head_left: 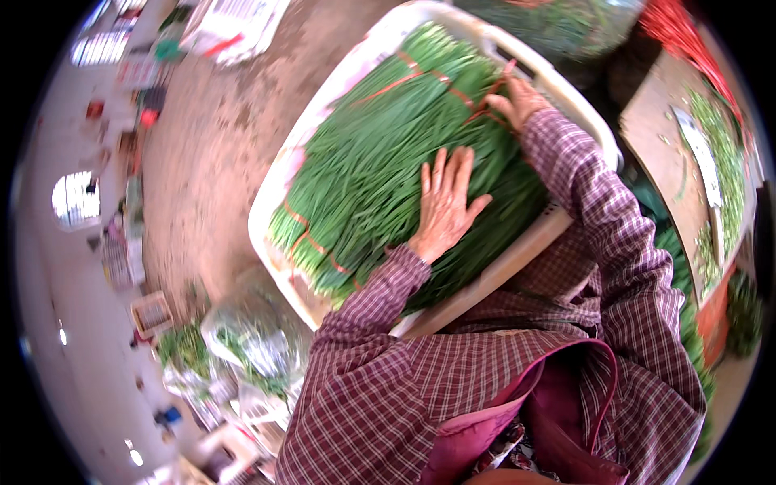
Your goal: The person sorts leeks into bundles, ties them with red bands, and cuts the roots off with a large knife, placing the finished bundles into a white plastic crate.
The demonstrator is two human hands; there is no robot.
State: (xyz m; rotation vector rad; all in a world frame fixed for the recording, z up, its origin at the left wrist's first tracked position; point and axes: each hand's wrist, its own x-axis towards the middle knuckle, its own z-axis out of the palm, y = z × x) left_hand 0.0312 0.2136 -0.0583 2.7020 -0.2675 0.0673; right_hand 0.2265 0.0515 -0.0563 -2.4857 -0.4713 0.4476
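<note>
A white plastic crate holds bundles of long green leafy stalks, bound with red bands and pale at their cut ends. My left hand lies flat on the middle of the leaves, fingers spread. At the crate's upper right, my right hand has its fingers curled on a red-banded bundle; its fingertips are partly hidden among stalks and band.
At right, a board holds a long blade and green trimmings, beside red strands. Bagged greens stand lower left and behind the crate. A white container sits at upper left on the brown floor.
</note>
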